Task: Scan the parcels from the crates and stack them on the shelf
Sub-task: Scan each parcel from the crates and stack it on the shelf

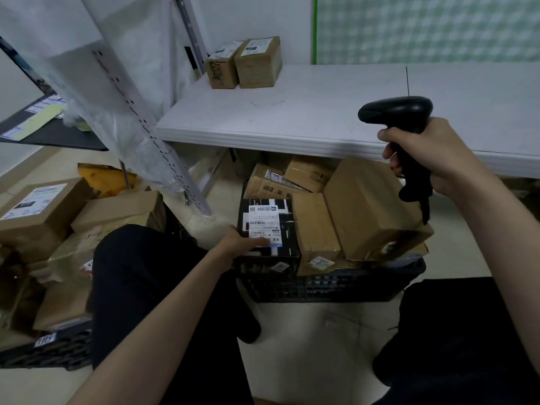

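My left hand (242, 239) grips the near left edge of a black-and-white parcel (280, 220) with a white shipping label, which lies in the black crate (336, 285) on the floor. My right hand (429, 153) holds a black barcode scanner (400, 115) by its handle, raised above the crate's right side, head pointing left. Several brown cardboard parcels (368, 206) fill the rest of the crate. Two brown parcels (244, 62) stand side by side at the back left of the white shelf (306, 112).
A second black crate (43, 349) at the left holds more brown boxes (38, 211). A perforated metal shelf post (152, 135) wrapped in plastic slants between the crates. My dark-trousered knees flank the middle crate. A dark table with papers (38, 118) stands at far left.
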